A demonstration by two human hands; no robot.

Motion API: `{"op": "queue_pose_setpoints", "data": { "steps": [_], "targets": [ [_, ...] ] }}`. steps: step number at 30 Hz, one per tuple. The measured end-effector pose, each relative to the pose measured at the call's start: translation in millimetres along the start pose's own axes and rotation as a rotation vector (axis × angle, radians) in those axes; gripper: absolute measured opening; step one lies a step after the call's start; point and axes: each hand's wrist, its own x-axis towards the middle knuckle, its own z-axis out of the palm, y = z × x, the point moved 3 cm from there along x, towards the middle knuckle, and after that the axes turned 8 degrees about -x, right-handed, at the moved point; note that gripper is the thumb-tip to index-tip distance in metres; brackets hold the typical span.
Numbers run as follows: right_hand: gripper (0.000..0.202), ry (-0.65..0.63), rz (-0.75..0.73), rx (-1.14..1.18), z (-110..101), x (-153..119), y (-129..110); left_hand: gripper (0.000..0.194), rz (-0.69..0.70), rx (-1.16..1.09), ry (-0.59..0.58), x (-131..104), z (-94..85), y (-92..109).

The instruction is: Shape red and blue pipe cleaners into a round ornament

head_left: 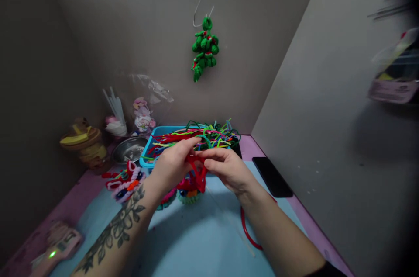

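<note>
Both hands meet over the light blue mat point(209, 242), just in front of the blue tray point(153, 137). Left hand point(173, 164) pinches the top of a red pipe cleaner point(198, 172) between thumb and fingers, the forearm below it bearing a leaf tattoo. Right hand point(227, 167) pinches the same red pipe cleaner from the other side, fingers curled in, so the two hands almost touch. The red piece bends into a loop that hangs down between them toward some small fuzzy finished pieces point(186, 194) on the mat.

Behind the hands, the tray holds a tangle of pipe cleaners point(209, 135) in green, red and yellow. Left of the tray sit a metal bowl point(131, 149) and more colourful finished pieces point(126, 183). Right of the tray a black phone point(272, 176) lies flat. Above the tray, a green ornament point(204, 47) hangs from a wire hook on the grey partition. A red wire loop point(247, 231) lies on the mat beneath the right forearm.
</note>
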Motion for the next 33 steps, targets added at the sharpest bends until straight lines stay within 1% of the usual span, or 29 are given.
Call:
{"op": "queue_pose_setpoints", "data": {
  "steps": [3,5,7,9,11,13,14,16,18,19,20,24,27,30,33],
  "targets": [
    [0.023,-0.009,-0.020,-0.016,2,-1,0,0.040,0.005,0.011,-0.004,-1,-0.7,1],
    [0.024,-0.021,-0.048,-0.030,4,-1,0,0.039,-0.054,-0.023,0.028,0,-2.6,3],
    [0.024,-0.014,-0.091,-0.045,5,-1,0,0.041,-0.146,-0.107,0.073,2,-2.8,4],
    [0.023,0.032,-0.177,-0.046,5,-1,-2,0.043,-0.265,-0.261,0.130,5,0.5,4],
    [0.023,0.091,-0.296,-0.036,4,-2,-5,0.044,-0.407,-0.486,0.165,6,8.6,2],
    [0.024,0.105,-0.379,-0.062,5,-3,-8,0.042,-0.539,-0.727,0.114,7,20.1,1],
    [0.025,0.101,-0.398,-0.102,6,-3,-9,0.040,-0.584,-0.809,0.097,6,24.4,1],
    [0.025,0.100,-0.419,-0.216,5,-4,-12,0.035,-0.625,-0.869,0.110,5,26.9,-1],
    [0.021,0.109,-0.418,-0.313,3,-4,-14,0.028,-0.605,-0.804,0.152,5,21.9,-2],
    [0.019,0.105,-0.408,-0.332,1,-3,-15,0.023,-0.577,-0.743,0.157,5,18.0,-3],
    [0.018,0.092,-0.386,-0.330,-1,-3,-16,0.019,-0.536,-0.678,0.138,5,14.2,-3],
    [0.026,0.011,-0.213,-0.252,-5,0,-13,0.009,-0.281,-0.366,0.055,6,2.0,2],
    [0.029,0.012,-0.099,-0.252,-6,0,-11,0.009,-0.148,-0.202,0.024,6,0.3,7],
    [0.028,0.021,-0.058,-0.232,-7,0,-9,0.010,-0.062,-0.128,0.028,5,0.4,11],
    [0.029,0.016,-0.038,-0.184,-6,1,-6,0.011,-0.012,-0.067,-0.001,4,1.3,12]
  ]
}}
